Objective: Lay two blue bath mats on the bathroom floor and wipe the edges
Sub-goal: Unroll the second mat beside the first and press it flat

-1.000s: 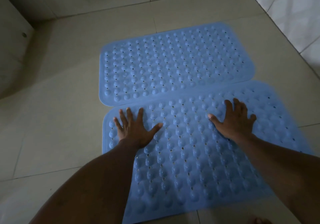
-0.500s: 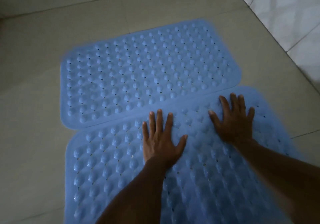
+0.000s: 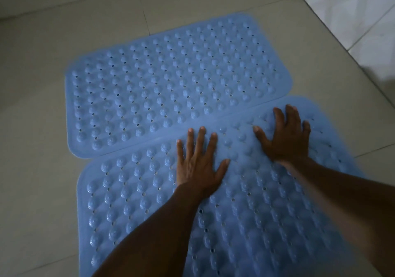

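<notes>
- While both forearms reach forward, the left hand (image 3: 198, 167) lies palm-down on the near mat (image 3: 132, 202), fingers straight and spread, gripping nothing.
- Just right of its thumb, the right hand (image 3: 284, 140) presses flat too, fingers splayed, slightly blurred.
- Under both palms, the near mat lies flat on the floor (image 3: 32, 169), long axis left to right.
- Just past the fingertips, the far mat (image 3: 171, 84) lies parallel, edges meeting.

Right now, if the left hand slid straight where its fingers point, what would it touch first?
The left hand lies flat on the near mat. Going straight ahead, it would most likely meet the far mat first, right where the two mats join, just ahead of it.
</notes>
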Available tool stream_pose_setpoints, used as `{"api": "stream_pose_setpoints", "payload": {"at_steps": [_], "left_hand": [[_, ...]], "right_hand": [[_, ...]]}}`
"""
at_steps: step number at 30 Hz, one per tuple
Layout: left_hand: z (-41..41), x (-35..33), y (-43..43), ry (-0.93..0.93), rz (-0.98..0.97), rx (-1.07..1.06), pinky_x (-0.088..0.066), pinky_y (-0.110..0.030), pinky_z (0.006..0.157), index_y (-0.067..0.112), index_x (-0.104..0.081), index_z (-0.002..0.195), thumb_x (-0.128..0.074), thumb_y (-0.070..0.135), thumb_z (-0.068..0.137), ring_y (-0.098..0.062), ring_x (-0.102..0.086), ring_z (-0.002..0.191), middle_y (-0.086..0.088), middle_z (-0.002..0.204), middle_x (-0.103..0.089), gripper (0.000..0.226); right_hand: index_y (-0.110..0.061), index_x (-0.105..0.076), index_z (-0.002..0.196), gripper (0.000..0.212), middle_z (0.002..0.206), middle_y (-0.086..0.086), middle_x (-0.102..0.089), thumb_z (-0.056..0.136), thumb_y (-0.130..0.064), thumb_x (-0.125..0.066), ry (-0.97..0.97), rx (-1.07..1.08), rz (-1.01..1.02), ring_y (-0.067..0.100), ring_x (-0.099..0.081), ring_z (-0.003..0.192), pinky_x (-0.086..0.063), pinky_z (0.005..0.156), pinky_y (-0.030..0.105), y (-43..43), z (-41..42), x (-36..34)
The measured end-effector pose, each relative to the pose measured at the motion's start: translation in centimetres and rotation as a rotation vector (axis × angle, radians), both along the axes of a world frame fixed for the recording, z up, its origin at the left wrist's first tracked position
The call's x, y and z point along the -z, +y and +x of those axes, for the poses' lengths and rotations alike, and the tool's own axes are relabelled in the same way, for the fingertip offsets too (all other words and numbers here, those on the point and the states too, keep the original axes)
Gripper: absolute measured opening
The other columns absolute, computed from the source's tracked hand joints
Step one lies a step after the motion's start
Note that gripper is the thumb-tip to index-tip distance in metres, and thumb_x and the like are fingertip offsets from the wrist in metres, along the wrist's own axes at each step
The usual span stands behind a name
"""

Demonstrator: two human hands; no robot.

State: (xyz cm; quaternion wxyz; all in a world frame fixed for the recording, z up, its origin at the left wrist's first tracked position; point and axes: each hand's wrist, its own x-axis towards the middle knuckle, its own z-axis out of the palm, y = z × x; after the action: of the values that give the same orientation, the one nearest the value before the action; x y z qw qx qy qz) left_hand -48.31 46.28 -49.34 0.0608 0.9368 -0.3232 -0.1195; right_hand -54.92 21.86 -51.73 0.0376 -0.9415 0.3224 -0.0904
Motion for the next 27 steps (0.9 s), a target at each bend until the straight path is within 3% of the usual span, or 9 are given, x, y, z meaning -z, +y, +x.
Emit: {"api": "stream_pose_setpoints", "payload": {"at_steps": [7, 19, 27], "left_hand": [[1.7, -0.4, -4.2, 0.022, -0.054, 0.065, 0.012, -0.047, 0.125, 0.025, -0.008, 0.163, -0.023, 0.068, 0.099, -0.026, 0.020, 0.155, -0.003, 0.172, 0.004, 0.078], [0.2, 1.3, -3.7, -0.044, -0.211, -0.002, -0.016, -0.049, 0.125, 0.011, -0.038, 0.155, -0.044, 0.054, 0.096, -0.030, -0.021, 0.155, -0.007, 0.158, -0.040, 0.073], [0.3, 1.4, -3.9, -0.116, -0.254, -0.021, -0.024, -0.050, 0.123, 0.008, -0.049, 0.148, -0.052, 0.047, 0.092, -0.033, -0.034, 0.150, -0.010, 0.150, -0.051, 0.069]], "right_hand": [[-0.020, -0.044, 0.142, 0.069, 0.156, 0.014, -0.036, 0.089, -0.063, -0.034, 0.016, -0.037, 0.057, 0.031, -0.032, 0.147, -0.030, 0.114, 0.053, -1.9, -0.2, -0.5], [-0.013, -0.053, 0.137, 0.064, 0.150, 0.020, -0.044, 0.090, -0.056, -0.049, -0.082, -0.015, 0.007, 0.038, -0.034, 0.146, -0.031, 0.115, 0.052, -1.4, -0.3, 0.0], [-0.015, -0.057, 0.135, 0.063, 0.151, 0.016, -0.043, 0.088, -0.056, -0.052, -0.051, 0.001, 0.022, 0.036, -0.027, 0.150, -0.026, 0.117, 0.053, -1.4, -0.2, -0.3]]}}
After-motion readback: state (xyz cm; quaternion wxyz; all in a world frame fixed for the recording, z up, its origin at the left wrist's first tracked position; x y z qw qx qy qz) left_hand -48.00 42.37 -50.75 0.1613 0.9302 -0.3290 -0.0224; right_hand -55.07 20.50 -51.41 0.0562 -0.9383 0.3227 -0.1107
